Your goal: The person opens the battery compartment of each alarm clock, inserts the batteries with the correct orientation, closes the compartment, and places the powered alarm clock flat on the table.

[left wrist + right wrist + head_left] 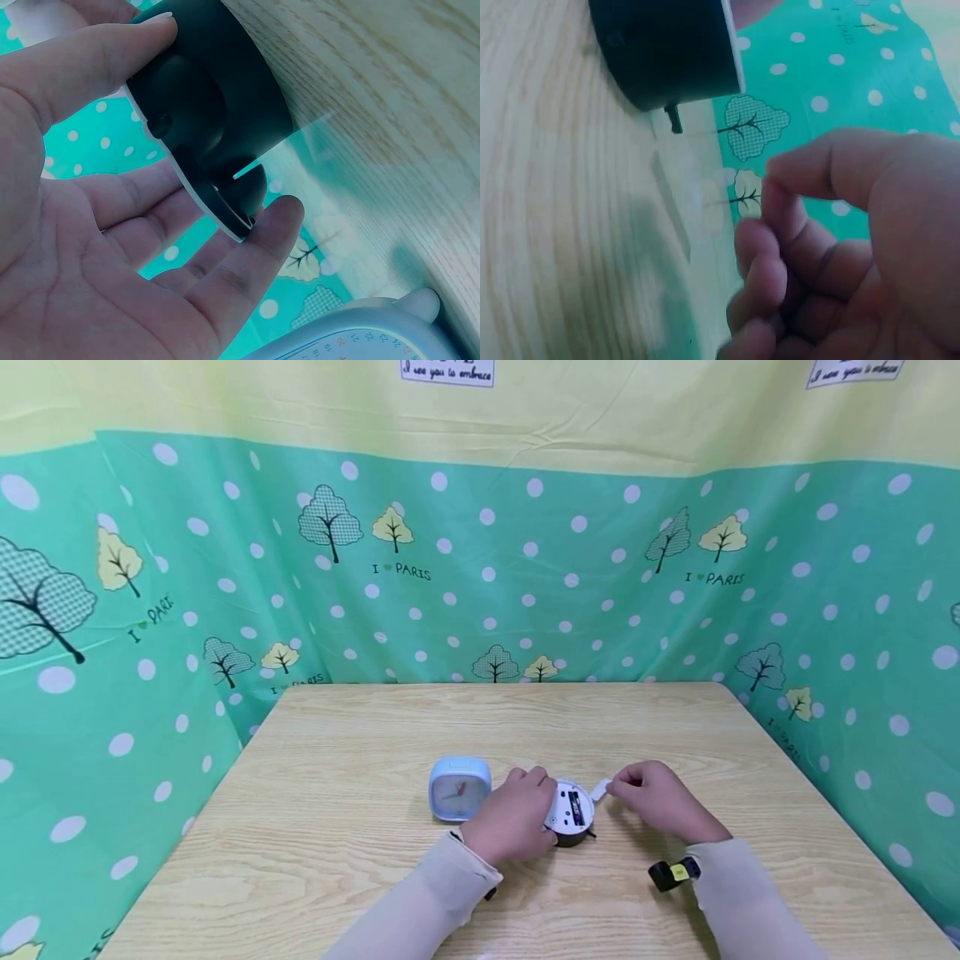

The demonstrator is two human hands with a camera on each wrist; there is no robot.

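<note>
My left hand [513, 817] grips a round black alarm clock [217, 82] by its side, with the thumb pressed on the dark casing. Its white back [561, 802] faces up, and a dark battery [576, 808] sits in the uncovered compartment. To the clock's right lies a small white battery cover [600, 790]. Right at that cover are the fingertips of my right hand [660, 797], loosely bent with thumb and forefinger close together. In the right wrist view nothing shows between those fingers [754, 244].
A light blue square clock [460, 789] stands upright left of my left hand. The wooden tabletop [337, 860] reaches back to a green dotted curtain [510, 560], which also hangs along both sides. A black strap with a yellow mark [678, 871] is on the right wrist.
</note>
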